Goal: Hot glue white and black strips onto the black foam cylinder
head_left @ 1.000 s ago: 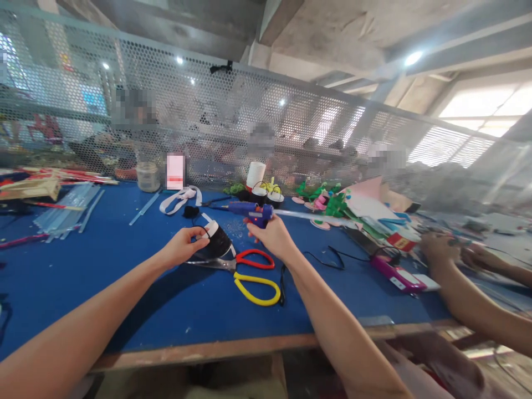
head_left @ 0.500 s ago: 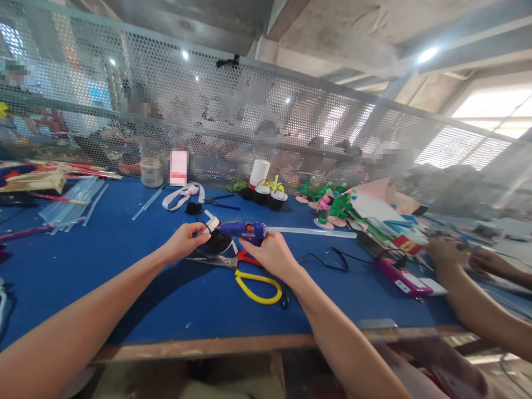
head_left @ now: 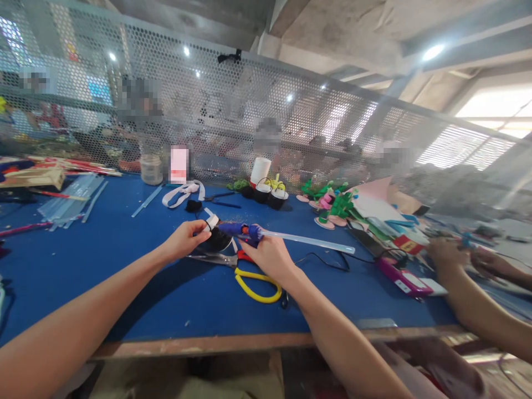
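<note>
Fingers of the right hand [head_left: 270, 256] grip a blue glue gun [head_left: 240, 229], nozzle pointing left along the desk [head_left: 124, 277] at the black-and-white piece [head_left: 216, 238] pinched by the left hand [head_left: 185, 238]; no writing readable.

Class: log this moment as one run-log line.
left hand: holds black piece | right hand: grips glue gun | scissors: on table

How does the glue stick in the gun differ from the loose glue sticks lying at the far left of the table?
The glue stick in the blue glue gun is single and raised off the table, gripped via the gun by the right hand. The loose glue sticks lie flat in a heap, untouched. Both are long, translucent rods.
</note>
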The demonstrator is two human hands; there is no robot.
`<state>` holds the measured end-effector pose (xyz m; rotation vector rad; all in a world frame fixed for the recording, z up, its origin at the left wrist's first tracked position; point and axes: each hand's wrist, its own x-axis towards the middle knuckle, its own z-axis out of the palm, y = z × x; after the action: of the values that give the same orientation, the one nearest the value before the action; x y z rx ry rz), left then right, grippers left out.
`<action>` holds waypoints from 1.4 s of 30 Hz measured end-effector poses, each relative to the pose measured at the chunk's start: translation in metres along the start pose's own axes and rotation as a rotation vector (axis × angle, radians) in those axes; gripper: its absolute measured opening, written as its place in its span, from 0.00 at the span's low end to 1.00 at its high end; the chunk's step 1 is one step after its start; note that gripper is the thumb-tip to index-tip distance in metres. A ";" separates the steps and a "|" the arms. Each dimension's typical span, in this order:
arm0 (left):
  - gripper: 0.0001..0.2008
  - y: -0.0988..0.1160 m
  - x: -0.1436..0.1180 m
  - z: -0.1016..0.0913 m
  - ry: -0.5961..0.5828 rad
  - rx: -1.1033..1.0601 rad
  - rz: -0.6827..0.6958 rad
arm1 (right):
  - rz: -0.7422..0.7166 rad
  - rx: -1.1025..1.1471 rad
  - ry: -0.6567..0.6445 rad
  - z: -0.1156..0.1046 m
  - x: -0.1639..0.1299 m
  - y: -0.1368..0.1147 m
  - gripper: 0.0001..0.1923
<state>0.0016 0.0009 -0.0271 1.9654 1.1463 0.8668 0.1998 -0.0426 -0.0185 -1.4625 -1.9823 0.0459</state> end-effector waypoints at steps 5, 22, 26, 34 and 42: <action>0.10 -0.002 0.000 -0.001 -0.006 -0.010 0.024 | 0.008 0.009 -0.002 0.000 0.001 0.000 0.08; 0.09 -0.007 0.003 -0.012 -0.116 0.098 0.166 | 0.044 -0.001 -0.042 -0.005 0.006 0.004 0.11; 0.08 -0.007 0.004 -0.014 -0.142 0.147 0.178 | 0.068 -0.003 -0.029 -0.006 0.006 0.003 0.11; 0.08 -0.005 0.004 -0.014 -0.150 0.185 0.207 | 0.062 -0.018 -0.035 -0.006 0.007 0.004 0.11; 0.10 -0.007 0.004 -0.016 -0.167 0.233 0.217 | 0.122 0.070 -0.043 -0.009 0.009 0.007 0.12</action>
<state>-0.0126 0.0110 -0.0230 2.3391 0.9864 0.6843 0.2092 -0.0358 -0.0100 -1.5475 -1.9034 0.1995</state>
